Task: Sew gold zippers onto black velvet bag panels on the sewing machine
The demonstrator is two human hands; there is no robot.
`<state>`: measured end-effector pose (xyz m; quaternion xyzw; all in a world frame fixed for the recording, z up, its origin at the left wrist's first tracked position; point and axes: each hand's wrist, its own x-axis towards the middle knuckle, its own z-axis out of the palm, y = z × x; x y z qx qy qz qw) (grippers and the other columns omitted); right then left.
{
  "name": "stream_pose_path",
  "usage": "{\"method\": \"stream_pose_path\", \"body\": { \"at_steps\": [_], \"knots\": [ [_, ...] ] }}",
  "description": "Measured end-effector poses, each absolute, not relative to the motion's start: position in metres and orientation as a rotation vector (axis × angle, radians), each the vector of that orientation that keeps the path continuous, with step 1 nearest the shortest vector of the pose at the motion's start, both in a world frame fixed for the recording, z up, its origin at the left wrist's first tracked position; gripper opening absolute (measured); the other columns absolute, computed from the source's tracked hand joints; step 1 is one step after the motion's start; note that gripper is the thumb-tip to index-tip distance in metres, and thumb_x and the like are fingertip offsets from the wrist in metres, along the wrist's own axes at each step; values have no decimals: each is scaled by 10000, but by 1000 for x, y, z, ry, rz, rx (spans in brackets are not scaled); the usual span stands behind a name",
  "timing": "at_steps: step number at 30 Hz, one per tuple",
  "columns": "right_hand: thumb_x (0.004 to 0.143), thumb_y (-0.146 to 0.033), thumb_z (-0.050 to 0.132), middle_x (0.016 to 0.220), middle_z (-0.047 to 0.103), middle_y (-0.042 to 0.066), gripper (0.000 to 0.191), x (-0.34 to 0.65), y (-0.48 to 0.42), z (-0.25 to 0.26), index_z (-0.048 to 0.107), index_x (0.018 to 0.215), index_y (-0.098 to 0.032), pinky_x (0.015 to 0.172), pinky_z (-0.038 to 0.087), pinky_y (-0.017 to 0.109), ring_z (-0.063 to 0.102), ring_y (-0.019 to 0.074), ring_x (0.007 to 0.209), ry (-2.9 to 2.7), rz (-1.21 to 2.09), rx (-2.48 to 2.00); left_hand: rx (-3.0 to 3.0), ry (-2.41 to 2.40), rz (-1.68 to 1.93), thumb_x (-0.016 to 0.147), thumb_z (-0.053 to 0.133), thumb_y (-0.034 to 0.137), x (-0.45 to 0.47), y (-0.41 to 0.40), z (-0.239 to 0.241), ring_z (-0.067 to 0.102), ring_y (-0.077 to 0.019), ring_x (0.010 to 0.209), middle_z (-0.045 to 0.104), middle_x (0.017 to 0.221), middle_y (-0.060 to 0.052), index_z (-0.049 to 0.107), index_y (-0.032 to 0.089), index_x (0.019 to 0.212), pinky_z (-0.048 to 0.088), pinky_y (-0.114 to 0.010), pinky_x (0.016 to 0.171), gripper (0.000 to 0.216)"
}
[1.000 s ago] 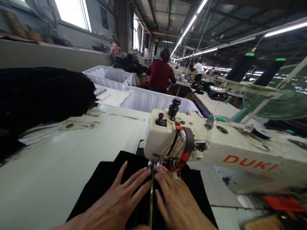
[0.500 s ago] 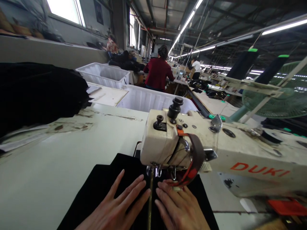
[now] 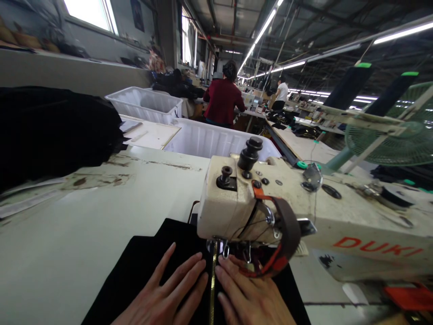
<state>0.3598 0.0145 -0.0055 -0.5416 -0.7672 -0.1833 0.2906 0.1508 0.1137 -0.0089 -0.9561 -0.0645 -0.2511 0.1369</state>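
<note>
My left hand [image 3: 165, 293] lies flat with fingers spread on a piece of black fabric [image 3: 142, 262] on the white sewing table [image 3: 84, 225]. Beside it, my right hand [image 3: 250, 298] also rests flat on the fabric, fingertips close under the head of the cream sewing machine [image 3: 270, 203] marked DUKI. A thin brass-coloured strip [image 3: 212, 289] runs between the two hands toward the needle area. Both hands are open and press the cloth down.
A heap of black cloth [image 3: 50, 131] sits at the left on the table. White plastic bins [image 3: 209, 140] stand behind the machine. A green fan [image 3: 389, 140] is at the right. A person in a red top [image 3: 223, 101] works further back.
The view has dropped and shifted slightly; my hands sit lower in the frame and stay flat on the fabric by the needle. The machine head appears closer.
</note>
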Motion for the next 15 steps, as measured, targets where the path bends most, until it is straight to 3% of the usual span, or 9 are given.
{"method": "stream_pose_path", "body": {
  "at_steps": [9, 15],
  "knots": [
    [1009, -251, 385, 928, 745, 47, 320, 360, 10, -4, 694, 1073, -199, 842, 561, 328, 695, 202, 852, -2045, -529, -1521, -3026, -313, -569, 938, 489, 151, 144, 109, -18, 533, -202, 1257, 652, 1276, -21, 466, 215, 1392, -25, -486, 1179, 459],
    [974, -202, 433, 976, 730, 54, 288, 355, 7, 4, 684, 1115, -198, 850, 550, 330, 678, 206, 893, -2067, -439, -1538, -3161, -318, -424, 912, 580, 318, 138, 102, 0, 467, -274, 1329, 584, 1372, -87, 394, 175, 1455, 197, -490, 1175, 592]
  ]
}}
